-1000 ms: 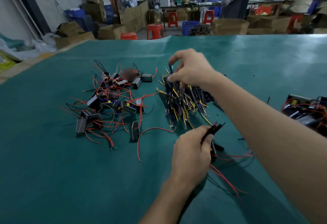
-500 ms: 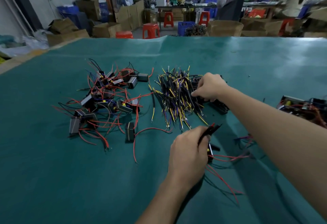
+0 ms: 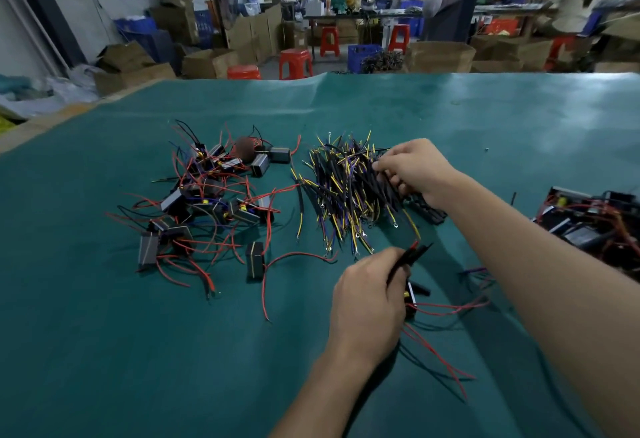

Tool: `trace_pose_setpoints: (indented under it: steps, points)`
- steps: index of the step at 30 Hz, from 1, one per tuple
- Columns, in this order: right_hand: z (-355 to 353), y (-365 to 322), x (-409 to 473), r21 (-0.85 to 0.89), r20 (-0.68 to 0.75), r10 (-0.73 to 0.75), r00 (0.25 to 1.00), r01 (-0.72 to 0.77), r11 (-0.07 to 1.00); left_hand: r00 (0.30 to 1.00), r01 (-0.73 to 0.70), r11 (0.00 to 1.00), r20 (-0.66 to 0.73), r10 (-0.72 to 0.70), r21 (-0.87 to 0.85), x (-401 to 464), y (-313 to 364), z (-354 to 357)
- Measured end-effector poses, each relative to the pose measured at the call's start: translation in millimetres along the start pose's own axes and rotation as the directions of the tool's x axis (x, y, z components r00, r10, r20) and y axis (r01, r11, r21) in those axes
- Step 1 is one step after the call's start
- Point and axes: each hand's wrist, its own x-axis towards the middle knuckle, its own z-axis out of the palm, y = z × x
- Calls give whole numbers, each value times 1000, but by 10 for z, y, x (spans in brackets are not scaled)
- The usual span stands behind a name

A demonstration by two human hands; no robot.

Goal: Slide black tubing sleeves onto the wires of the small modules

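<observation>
We are picking 1 sleeve: our right hand is pinching into the tubing pile at center, our left hand gripping sleeved wires; next needs threading.

No readable text anywhere. Modules, cardboard boxes and blue crates show no legible labels, brands or numbers; any markings too small or blurred.

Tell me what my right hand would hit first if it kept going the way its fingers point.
The right hand points left into the pile of black sleeved wires, and its fingertips look already among them. Past that pile lies the heap of small modules.
</observation>
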Motion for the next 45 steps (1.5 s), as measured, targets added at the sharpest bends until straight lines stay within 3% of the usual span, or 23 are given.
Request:
trace_pose_setpoints:
  steps: [4,13,16,24,33,39,45]
  points:
    - [-295,-47,-416,307,59,-65,996,44,951,999,-36,999,-30,37,30,4,16,-9]
    - [-616,376,-1380,621,147,-30,989,-68,781,997,-72,996,-31,74,57,16,49,-28]
    - [-585,522,-1418,624,151,-2,989,-94,776,997,-66,995,-40,69,74,16,58,-23]
    - [-537,562,-1446,543,-4,-1,1000,3,840,997,-42,995,-67,48,92,3,94,-9]
    - [-446,596,-1474,435,-94,-54,994,90,896,956,236,964,-147,-253,-121,6,148,132]
    - [-423,578,-1478,544,-65,-34,997,64,837,943,299,946,-115,-313,-126,6,205,153]
    - [-452,565,-1464,658,-69,34,997,19,752,954,267,962,-124,-273,-64,-9,187,126]
